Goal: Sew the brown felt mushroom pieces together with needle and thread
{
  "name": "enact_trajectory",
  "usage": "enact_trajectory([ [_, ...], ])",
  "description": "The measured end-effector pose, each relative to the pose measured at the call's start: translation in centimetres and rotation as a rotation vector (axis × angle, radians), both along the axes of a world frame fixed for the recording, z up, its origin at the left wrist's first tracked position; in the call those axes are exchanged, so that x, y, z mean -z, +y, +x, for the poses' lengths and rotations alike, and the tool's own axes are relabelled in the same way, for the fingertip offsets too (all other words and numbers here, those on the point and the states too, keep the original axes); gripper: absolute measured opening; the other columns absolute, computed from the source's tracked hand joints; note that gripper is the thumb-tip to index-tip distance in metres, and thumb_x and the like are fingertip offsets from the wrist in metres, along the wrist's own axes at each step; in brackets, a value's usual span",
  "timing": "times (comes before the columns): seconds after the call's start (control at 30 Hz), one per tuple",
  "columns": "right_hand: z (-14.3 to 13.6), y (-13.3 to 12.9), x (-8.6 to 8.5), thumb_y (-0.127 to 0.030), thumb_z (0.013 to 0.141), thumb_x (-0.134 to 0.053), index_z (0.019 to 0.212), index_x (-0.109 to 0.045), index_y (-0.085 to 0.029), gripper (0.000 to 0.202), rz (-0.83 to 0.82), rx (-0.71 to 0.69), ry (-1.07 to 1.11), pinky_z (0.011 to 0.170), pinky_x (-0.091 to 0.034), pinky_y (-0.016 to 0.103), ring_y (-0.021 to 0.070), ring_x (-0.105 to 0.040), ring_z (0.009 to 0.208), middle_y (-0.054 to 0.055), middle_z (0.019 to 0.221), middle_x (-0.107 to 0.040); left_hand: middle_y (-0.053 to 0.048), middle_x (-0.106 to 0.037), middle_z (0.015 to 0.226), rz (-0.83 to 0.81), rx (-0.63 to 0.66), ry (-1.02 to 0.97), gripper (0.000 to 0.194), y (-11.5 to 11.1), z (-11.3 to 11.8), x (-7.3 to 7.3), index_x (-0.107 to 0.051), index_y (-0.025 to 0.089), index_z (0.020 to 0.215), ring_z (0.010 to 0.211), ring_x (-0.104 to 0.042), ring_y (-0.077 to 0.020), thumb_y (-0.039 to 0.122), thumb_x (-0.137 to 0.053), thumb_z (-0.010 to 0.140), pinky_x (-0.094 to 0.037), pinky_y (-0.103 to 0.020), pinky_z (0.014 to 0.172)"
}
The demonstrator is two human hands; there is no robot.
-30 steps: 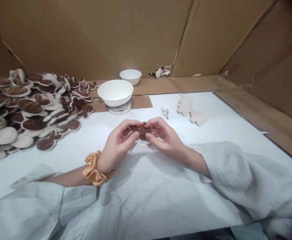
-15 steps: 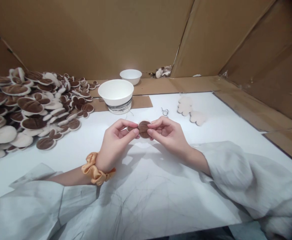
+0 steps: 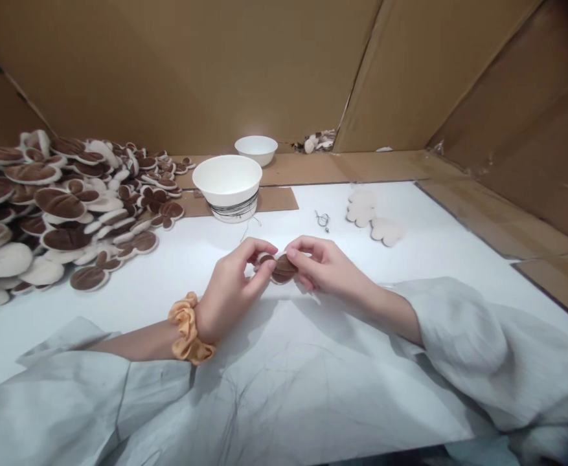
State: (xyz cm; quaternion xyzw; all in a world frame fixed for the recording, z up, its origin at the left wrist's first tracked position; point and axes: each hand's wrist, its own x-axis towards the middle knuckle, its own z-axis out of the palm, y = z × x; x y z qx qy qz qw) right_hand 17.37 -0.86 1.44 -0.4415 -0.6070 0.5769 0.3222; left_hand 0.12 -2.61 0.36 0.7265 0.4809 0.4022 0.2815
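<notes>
Between both hands, just above the white tabletop (image 3: 313, 362), is a small brown plush piece (image 3: 284, 268) with pale edging and rounded lobes. My left hand (image 3: 238, 278) pinches its left side between thumb and fingers. My right hand (image 3: 325, 262) grips its right side, with the fingertips covering part of it. An orange scrunchie (image 3: 186, 327) circles my left wrist. Beyond the hands stands a white paper bowl (image 3: 227, 184) with dark thread wound around its lower half.
A big heap of similar brown and cream plush pieces (image 3: 65, 204) fills the left. Two cream plush pieces (image 3: 385, 231) lie at the right, near a small thread tangle (image 3: 322, 220). Behind is a smaller white bowl (image 3: 256, 150). Cardboard walls (image 3: 191, 71) enclose the back and right.
Both hands have come slightly lower and nearer with the plush piece. The piece has turned and tilted in the fingers, and the fingertips of both hands sit closer together.
</notes>
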Motion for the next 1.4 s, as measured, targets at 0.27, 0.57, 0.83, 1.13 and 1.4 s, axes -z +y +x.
enact_trajectory([
  [0.27, 0.0, 0.0, -1.2, -0.041, 0.082, -0.050, 0.069, -0.051, -0.015, 0.028, -0.149, -0.080, -0.002, 0.046, -0.022, 0.021, 0.0058, -0.033, 0.045, -0.006, 0.049, -0.040, -0.001, -0.063, 0.085, 0.036, 0.039, 0.049, 0.011, -0.1, 0.2, -0.2, -0.057, 0.020, 0.090, 0.080, -0.056, -0.0138, 0.024, -0.051, 0.083, -0.042, -0.024, 0.073],
  [0.57, -0.2, 0.3, -0.4, -0.033, 0.082, -0.053, 0.073, -0.050, -0.016, 0.019, -0.108, -0.047, 0.323, 0.047, -0.022, 0.022, 0.0067, -0.036, 0.050, -0.001, 0.060, -0.052, -0.003, -0.062, 0.081, -0.090, -0.042, -0.236, 0.013, -0.1, 0.2, -0.8, -0.058, 0.016, 0.085, 0.075, -0.059, -0.0147, 0.028, -0.058, 0.079, -0.046, -0.027, 0.070],
  [0.83, 0.4, 1.2, 0.1, -0.036, 0.082, -0.055, 0.088, -0.040, -0.021, 0.022, 0.072, -0.073, 0.243, 0.044, -0.028, 0.018, 0.0043, -0.037, 0.046, -0.007, 0.062, -0.046, 0.000, -0.060, 0.063, -0.256, -0.099, -0.392, 0.018, 0.0, 0.2, -0.3, -0.054, 0.013, 0.083, 0.059, -0.055, -0.0103, 0.028, -0.061, 0.076, -0.043, -0.021, 0.056],
  [1.13, 0.5, 1.0, 1.1, -0.023, 0.077, -0.061, 0.086, -0.045, -0.019, 0.019, 0.220, -0.092, 0.164, 0.051, -0.045, 0.022, 0.0073, -0.054, 0.052, -0.003, 0.069, -0.053, 0.000, -0.060, 0.072, -0.250, 0.044, -0.411, 0.024, 0.3, 0.1, -0.1, -0.052, 0.016, 0.099, 0.067, -0.058, -0.0112, 0.028, -0.058, 0.079, -0.045, -0.022, 0.062],
  [1.4, 0.4, 0.8, 0.7, -0.022, 0.074, -0.063, 0.076, -0.046, -0.017, 0.018, 0.203, -0.047, 0.154, 0.052, -0.048, 0.023, 0.0107, -0.061, 0.056, -0.002, 0.065, -0.057, -0.003, -0.062, 0.091, -0.163, 0.113, -0.385, 0.014, 0.3, 0.0, 0.4, -0.059, 0.017, 0.092, 0.081, -0.060, -0.0131, 0.022, -0.060, 0.078, -0.048, -0.022, 0.071],
])
